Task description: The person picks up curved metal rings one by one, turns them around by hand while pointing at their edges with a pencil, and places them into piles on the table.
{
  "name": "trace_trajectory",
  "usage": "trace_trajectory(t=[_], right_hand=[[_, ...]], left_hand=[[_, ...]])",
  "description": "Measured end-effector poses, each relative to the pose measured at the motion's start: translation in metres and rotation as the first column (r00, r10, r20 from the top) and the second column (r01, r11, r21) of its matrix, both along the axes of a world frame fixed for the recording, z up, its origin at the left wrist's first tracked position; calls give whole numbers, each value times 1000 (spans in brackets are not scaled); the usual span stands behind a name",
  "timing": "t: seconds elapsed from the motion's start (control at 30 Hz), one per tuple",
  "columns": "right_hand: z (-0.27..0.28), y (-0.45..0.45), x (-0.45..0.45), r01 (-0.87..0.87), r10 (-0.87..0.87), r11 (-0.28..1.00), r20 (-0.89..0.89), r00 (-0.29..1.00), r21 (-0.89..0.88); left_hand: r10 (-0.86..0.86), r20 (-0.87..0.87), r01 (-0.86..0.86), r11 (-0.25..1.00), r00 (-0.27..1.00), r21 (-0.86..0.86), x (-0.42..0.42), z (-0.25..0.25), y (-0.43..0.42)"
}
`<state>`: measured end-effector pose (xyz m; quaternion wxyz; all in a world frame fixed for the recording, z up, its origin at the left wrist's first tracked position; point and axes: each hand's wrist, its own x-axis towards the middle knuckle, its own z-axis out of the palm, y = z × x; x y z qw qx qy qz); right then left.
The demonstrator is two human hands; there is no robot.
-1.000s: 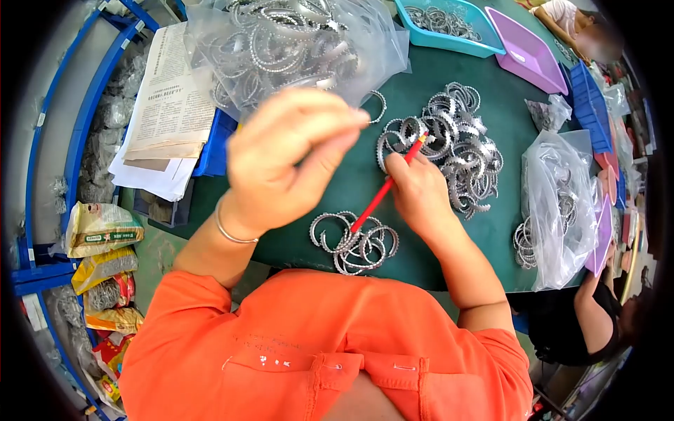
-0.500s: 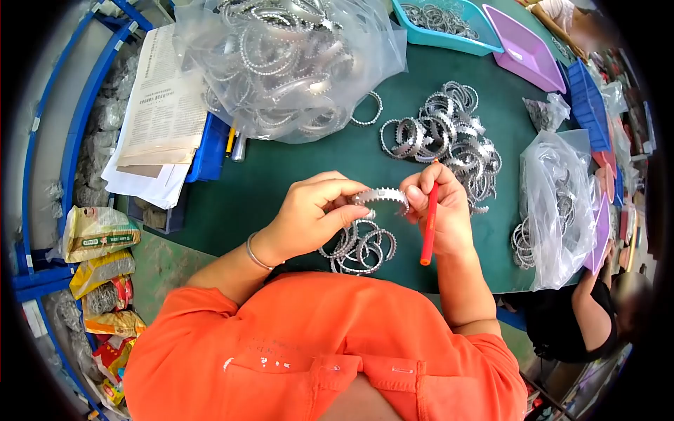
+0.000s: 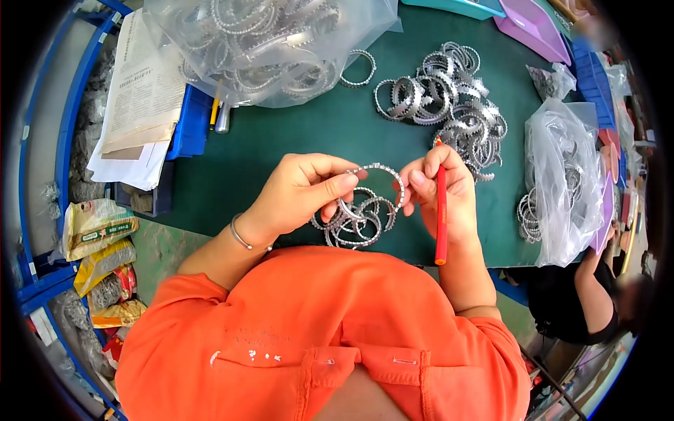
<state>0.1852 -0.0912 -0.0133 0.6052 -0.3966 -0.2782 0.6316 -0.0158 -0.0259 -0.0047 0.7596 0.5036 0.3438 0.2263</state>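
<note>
Head view: your left hand (image 3: 298, 193) pinches the left side of a toothed metal ring (image 3: 382, 167) between thumb and fingers, and your right hand (image 3: 449, 193) has its fingertips at the ring's right side while also gripping a red pen (image 3: 441, 217), which stands roughly upright across the fingers. Your hands are apart, with the ring bridging them above the front edge of the green desk (image 3: 260, 133). Just below the ring, near that edge, you have a small cluster of rings (image 3: 354, 226). Beyond your right hand, toward the right side, lies a larger heap of rings (image 3: 467, 126), with a single ring (image 3: 358, 85) farther left. A big clear bag of rings (image 3: 267, 49) fills the far left part, beside newspapers (image 3: 147, 77) and a blue bin (image 3: 191, 126) at the left edge. Near the right edge lies another plastic bag (image 3: 562, 175); a purple tray (image 3: 531, 31) sits toward the far right corner.
</note>
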Motion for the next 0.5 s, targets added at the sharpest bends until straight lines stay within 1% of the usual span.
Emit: trace_trajectory(t=[0.13,0.23,0.4,0.5], right_hand=[[0,0,0,-13,13,1000,-2,1000,-4],[-1,0,-1,-14,13,1000,-45,999,-28],[-2,-3,-3,-55,54,998,73,996,14],[-4,-4,-2,-26,24,999,62,998,30]], left_hand=[[1,-10,-2,1000,1000,-21,-1,0,0],[8,-14,-8,1000,1000,-29,-1,0,0],[23,-14,-23,999,1000,-37,-1,-2,-1],[10,-8,-10,1000,1000,-2,-1,-1,-1]])
